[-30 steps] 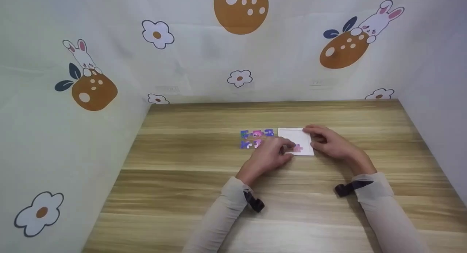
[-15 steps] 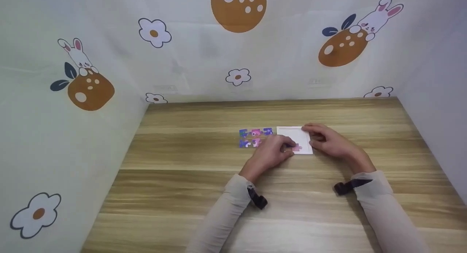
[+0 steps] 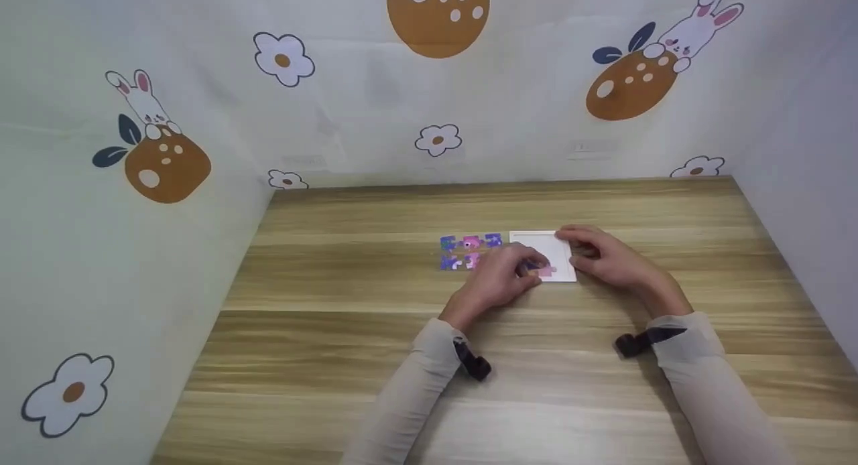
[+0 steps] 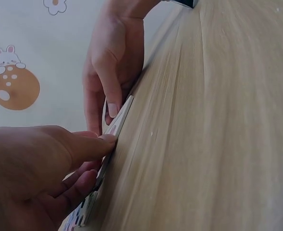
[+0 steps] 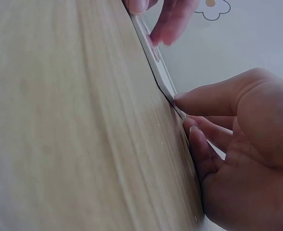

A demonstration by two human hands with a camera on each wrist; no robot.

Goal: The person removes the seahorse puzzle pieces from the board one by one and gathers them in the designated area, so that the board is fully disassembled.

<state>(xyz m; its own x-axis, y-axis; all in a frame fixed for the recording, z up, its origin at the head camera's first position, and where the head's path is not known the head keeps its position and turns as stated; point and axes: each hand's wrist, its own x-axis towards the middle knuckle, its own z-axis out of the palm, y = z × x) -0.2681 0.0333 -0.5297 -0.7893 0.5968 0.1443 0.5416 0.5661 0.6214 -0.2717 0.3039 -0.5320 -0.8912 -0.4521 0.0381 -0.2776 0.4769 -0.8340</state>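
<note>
A white square puzzle tray [image 3: 559, 250] lies on the table, with a pink jigsaw piece [image 3: 546, 272] in its near part. My left hand [image 3: 497, 274] reaches over the tray's near left corner. Its curled fingers hold a dark blue puzzle piece [image 3: 534, 264], mostly hidden beneath them, while its thumb rests at the near edge. My right hand [image 3: 613, 258] grips the tray's right side, with thumb and fingers at the rim. In the right wrist view, the thumb of the right hand [image 5: 247, 130] touches the tray's edge [image 5: 165, 82].
Left of the tray, several blue and pink puzzle pieces [image 3: 471, 242] lie in two rows, partly covered by my left hand. The wood-grain table [image 3: 322, 358] meets a pale patterned wall covering [image 3: 362, 116] at the back. Black camera straps sit on both wrists.
My left fingers have shifted slightly right and away over the tray, and more dark blue shows beneath them. The right hand keeps its place at the tray's side.
</note>
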